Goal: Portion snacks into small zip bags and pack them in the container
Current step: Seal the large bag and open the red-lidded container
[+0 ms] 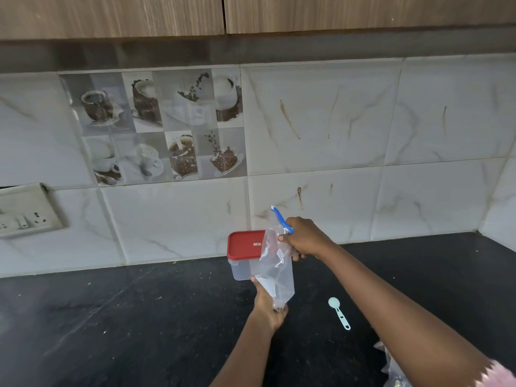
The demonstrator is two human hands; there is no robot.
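A clear zip bag (275,270) with a blue zip strip hangs upright above the black counter. My right hand (303,238) grips its top by the blue strip. My left hand (269,304) holds its bottom end from below. Right behind the bag stands a clear plastic container (241,270) with a red lid (243,245), shut, close to the tiled wall. The bag hides the container's right side. The bag looks empty.
A pale green measuring spoon (339,312) lies on the counter (139,317) right of the bag. More clear plastic bags (391,367) show at the bottom right edge. A switch socket (25,210) sits on the wall at the left.
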